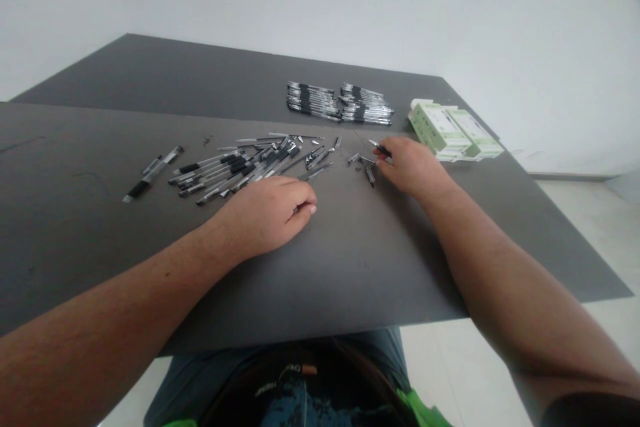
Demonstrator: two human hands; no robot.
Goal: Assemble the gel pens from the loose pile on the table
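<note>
My right hand (pixel 411 163) is closed around a pen (pixel 383 149), whose dark front part and pale tip stick out past the fingers to the left; the rest is hidden in the hand. Just below its fingertips lie a few small loose pen parts (pixel 370 177). My left hand (pixel 277 210) rests low over the table with fingers curled and thumb pressed against them; what they hold, if anything, is hidden. Behind and left of it spreads a loose pile of clear pen barrels with black grips (pixel 215 173), with thin refills (pixel 253 141) and small dark caps (pixel 317 157) among them.
Two bundles of pens lie in rows at the back, a left one (pixel 313 101) and a right one (pixel 366 105). Green-and-white boxes (pixel 443 128) stand at the right. A few separate pens (pixel 153 175) lie far left on the grey table (pixel 310 287). A wall is behind.
</note>
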